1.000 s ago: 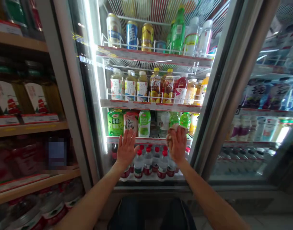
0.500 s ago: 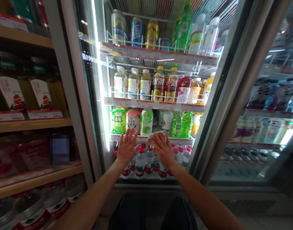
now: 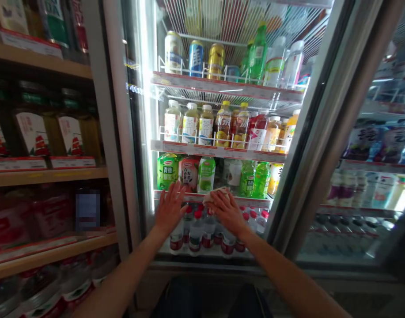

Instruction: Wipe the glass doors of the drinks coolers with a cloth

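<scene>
My left hand is raised with its fingers spread, in front of the glass door of a lit drinks fridge. It appears to lie against the glass, below a pink-labelled bottle. Under my right hand is a crumpled pale cloth, pressed toward the glass at the height of a lower shelf edge. Behind both hands stand several red-capped water bottles, partly hidden by them. A green-capped or green-labelled bottle stands just above the cloth.
Wooden shelves with large bottles flank the fridge on the left. A thick metal door frame slants down the right side, with another fridge section of bottles beyond it. My knees show below.
The view has shifted, so the shelves sit lower and farther right. My left hand has moved left relative to the bottles. My right hand stays on the cloth, slightly left against the shelf.
</scene>
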The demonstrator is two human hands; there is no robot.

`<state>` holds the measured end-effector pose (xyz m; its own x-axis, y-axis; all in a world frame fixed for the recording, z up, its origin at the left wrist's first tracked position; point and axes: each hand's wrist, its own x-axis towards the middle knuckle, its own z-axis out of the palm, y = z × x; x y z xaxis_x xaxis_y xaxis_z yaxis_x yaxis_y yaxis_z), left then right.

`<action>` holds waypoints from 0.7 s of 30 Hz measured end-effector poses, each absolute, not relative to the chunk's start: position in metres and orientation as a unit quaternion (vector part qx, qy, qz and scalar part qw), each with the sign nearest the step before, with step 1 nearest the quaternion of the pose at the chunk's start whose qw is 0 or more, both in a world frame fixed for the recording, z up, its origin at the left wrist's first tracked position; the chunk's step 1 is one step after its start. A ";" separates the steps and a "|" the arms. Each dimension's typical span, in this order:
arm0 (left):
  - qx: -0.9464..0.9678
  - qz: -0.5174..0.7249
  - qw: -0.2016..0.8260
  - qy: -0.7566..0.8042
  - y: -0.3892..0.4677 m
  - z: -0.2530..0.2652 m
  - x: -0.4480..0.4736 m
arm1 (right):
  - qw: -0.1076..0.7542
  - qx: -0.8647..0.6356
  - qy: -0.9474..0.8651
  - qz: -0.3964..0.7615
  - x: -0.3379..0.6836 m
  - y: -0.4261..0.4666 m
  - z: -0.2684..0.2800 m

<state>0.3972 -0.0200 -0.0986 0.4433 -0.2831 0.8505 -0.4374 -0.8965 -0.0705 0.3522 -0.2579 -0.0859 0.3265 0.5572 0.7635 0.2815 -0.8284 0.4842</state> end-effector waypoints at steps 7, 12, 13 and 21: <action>0.845 0.500 0.093 -0.163 0.000 -0.096 0.401 | 0.078 0.784 0.161 0.595 0.366 -0.249 -0.044; 0.857 0.479 0.074 -0.174 0.010 -0.096 0.398 | 0.144 0.795 0.337 0.483 0.364 -0.229 -0.073; 0.857 0.479 0.075 -0.171 0.013 -0.095 0.398 | 0.138 0.795 0.329 0.490 0.366 -0.226 -0.067; 0.861 0.480 0.070 -0.150 0.037 -0.093 0.398 | 0.139 0.782 0.310 0.523 0.378 -0.199 -0.048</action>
<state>0.3985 0.0370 -0.0931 0.4938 -0.1915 0.8482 -0.3264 -0.9450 -0.0234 0.3782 -0.1986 -0.0477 0.2603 0.6298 0.7319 0.3393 -0.7693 0.5413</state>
